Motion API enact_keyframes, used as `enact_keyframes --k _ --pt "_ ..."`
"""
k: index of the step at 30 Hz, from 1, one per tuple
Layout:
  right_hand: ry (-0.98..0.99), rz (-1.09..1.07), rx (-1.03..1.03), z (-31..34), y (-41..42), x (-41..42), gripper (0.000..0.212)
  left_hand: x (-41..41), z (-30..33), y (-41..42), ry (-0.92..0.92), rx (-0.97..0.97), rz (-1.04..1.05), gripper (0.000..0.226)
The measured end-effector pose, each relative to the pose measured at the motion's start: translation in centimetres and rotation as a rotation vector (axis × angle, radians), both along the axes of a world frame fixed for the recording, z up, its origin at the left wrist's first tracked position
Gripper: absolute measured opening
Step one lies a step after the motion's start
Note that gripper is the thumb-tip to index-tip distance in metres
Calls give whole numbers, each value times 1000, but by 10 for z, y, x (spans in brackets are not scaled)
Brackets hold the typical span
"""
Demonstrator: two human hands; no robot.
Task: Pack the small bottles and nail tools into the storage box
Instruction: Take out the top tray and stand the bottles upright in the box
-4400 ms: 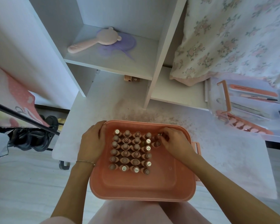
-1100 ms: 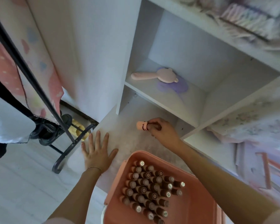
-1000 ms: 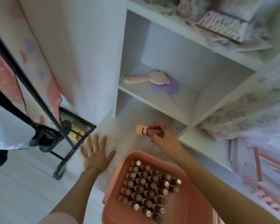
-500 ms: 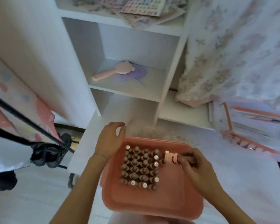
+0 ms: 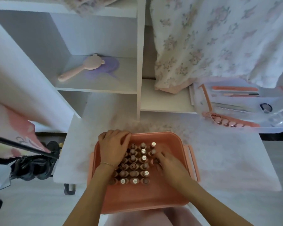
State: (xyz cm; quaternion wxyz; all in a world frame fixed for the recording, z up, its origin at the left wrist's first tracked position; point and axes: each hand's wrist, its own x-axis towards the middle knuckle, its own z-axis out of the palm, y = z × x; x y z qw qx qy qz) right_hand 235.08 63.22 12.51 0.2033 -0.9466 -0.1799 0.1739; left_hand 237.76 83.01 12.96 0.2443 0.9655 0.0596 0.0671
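A pink storage box point(image 5: 145, 199) sits on the white table point(image 5: 227, 160) in front of me. Several small brown and pink bottles point(image 5: 138, 162) stand in rows in its left half. My left hand point(image 5: 112, 147) lies over the left columns, its fingers curled over the box's far-left rim. My right hand point(image 5: 171, 167) is inside the box beside the right column, its fingers pinching a small pink bottle point(image 5: 152, 161) that is mostly hidden. Nail tools lie in a clear tray point(image 5: 268, 126) at the far right, among them a pink nail file point(image 5: 234, 88).
A white shelf unit point(image 5: 138, 62) rises behind the box, with a pink hairbrush point(image 5: 82, 67) on one shelf. A floral cloth point(image 5: 211, 38) hangs at the upper right. A strip of nail tips point(image 5: 230, 123) lies in the tray. A black stand point(image 5: 31, 165) is left of the table.
My right hand brought the pink bottle from the shelf area down into the box beside the rows. My left hand moved from flat on the table to the box's far-left rim.
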Motion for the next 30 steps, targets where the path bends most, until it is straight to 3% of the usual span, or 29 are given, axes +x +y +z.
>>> enact_keyframes --k 5,22,30 --pt "-6 32 -82 -6 3 1 43 -1 -4 -1 -47 14 8 10" --pt "-94 -73 48 -5 -4 -6 20 -2 -9 0 -98 25 1 16" --pt "-75 -69 106 -3 1 -3 25 -2 -10 0 -77 34 -8 17"
